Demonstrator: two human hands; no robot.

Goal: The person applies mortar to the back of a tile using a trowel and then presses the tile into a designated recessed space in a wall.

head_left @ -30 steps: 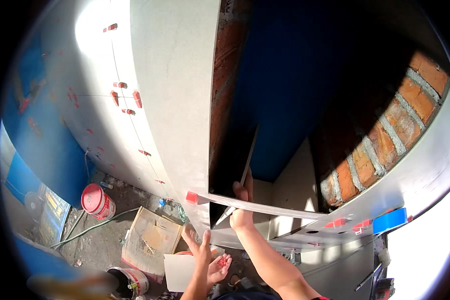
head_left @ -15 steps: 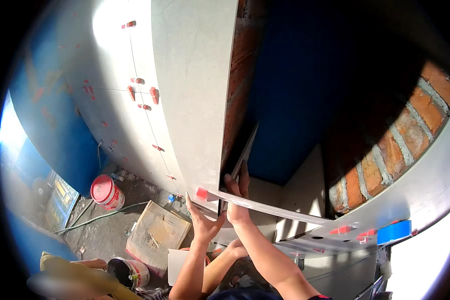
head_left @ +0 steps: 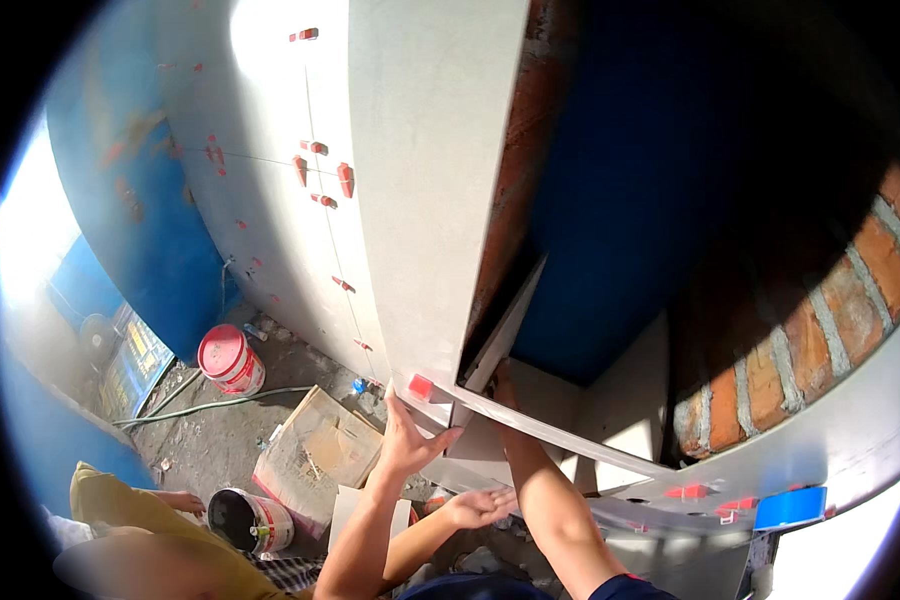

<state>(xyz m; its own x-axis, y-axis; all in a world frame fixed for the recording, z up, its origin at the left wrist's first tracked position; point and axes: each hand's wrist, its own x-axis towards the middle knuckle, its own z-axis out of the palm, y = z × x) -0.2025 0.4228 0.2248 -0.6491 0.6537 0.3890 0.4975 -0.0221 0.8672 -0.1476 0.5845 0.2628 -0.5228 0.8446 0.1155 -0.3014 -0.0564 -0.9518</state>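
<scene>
At centre frame, slightly below the middle: left hand [head_left: 411, 441] open, fingers spread and apart, pressed flat against the lower corner of the large grey tile [head_left: 440, 180]. Nothing clasped in it. Just beside the fingertips, on that same corner, a red levelling clip [head_left: 420, 386].

Right of that, right hand [head_left: 503, 376] raised into the dark gap behind the tile's lower edge, touching a narrow pale tile strip [head_left: 510, 330] leaning there. Fingers largely hidden in shadow; cannot tell whether closed on the strip or merely resting against it.

Tile itself upright, running from top centre down to mid frame, standing against rough brick. More red clips [head_left: 345, 180] along the joints of the tiled wall [head_left: 270, 200] at upper left.

Below the two hands, at lower centre: a third hand [head_left: 480, 505], palm up and open, possibly a co-worker's.

Lower left: a person in yellow clothing [head_left: 120, 505], crouched; a dark bucket [head_left: 248, 520] near them; an opened paper sack [head_left: 310, 455]; a red bucket [head_left: 230, 360] further back; a hose [head_left: 220, 405] on the floor.

Right side: exposed brickwork [head_left: 810, 340] and, at centre right, a blue wall [head_left: 650, 200].
</scene>
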